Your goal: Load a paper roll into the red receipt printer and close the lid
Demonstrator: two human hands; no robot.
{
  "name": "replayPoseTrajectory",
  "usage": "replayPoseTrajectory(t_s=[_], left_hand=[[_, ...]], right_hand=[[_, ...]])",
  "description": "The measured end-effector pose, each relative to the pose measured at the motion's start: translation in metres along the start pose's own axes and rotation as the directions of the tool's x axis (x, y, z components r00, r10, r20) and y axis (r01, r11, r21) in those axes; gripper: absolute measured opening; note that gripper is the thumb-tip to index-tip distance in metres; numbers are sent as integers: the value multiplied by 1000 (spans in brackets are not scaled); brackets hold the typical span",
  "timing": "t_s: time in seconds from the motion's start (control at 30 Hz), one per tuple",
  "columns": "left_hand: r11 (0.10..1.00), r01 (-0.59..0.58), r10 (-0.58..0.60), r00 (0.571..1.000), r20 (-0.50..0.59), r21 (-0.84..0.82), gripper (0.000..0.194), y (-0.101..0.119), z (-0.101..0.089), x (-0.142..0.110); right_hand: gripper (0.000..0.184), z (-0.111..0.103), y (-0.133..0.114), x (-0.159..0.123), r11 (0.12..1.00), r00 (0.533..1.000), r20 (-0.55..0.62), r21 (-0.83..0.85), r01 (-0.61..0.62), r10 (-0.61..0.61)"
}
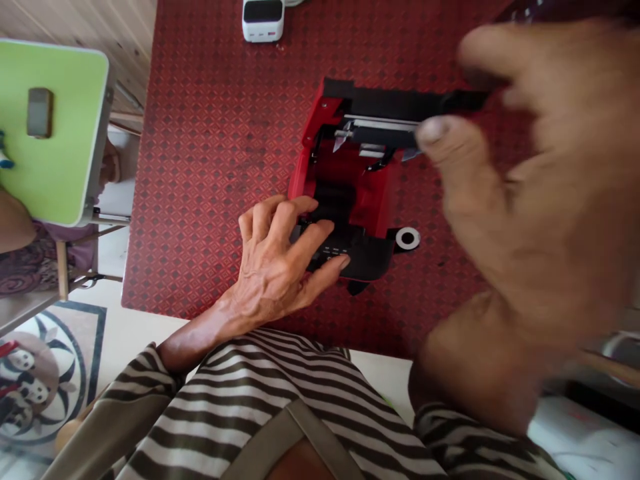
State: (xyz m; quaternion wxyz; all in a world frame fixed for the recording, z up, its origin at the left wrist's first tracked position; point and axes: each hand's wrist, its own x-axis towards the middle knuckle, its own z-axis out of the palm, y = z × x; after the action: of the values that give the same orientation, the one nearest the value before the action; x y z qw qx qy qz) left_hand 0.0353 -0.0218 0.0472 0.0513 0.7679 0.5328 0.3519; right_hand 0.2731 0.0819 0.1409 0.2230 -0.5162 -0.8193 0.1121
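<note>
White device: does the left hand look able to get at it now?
Probably yes: only red tabletop shows between the left hand and the white device, though the fingers are on the machine.

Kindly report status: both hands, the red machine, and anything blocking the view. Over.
Left hand on front of red machine. Lid open. Right hand blocks view of lid's end; contact unclear.

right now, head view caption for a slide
Left hand on an open red and black device, right hand nearer the camera.
</note>
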Motion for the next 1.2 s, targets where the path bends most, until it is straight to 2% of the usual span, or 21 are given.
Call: replayPoseTrajectory(t_s=[0.13,0.23,0.4,0.63,0.9,1.03,1.2], left_hand=[[1000,-15,15,1000,-8,-19,31,6,-3,-2],[999,-17,17,1000,-11,-29,32,7,-6,-3],[998,-62,62,998,-26,-6,27,4,-11,-4],[986,-167,168,985,-44,28,31,1,-14,-10],[983,-175,177,984,-30,51,28,2,-13,-10],[985,-164,167,985,-44,57,29,4,-10,-11],[988,-144,147,988,-53,48,29,5,-8,-12]], right_hand=[[48,18,-1,3,996,987,-134,-25,89,-91],[45,18,1,-2,994,982,-154,-31,105,-109],[45,21,14,-3,967,948,-190,-55,249,-255],[40,24,17,-7,961,937,-211,-51,273,-277],[17,26,4,-43,956,926,-242,-16,294,-289],[27,31,-2,-61,949,930,-194,-22,314,-312],[49,39,-3,-75,957,949,-137,10,289,-285]])
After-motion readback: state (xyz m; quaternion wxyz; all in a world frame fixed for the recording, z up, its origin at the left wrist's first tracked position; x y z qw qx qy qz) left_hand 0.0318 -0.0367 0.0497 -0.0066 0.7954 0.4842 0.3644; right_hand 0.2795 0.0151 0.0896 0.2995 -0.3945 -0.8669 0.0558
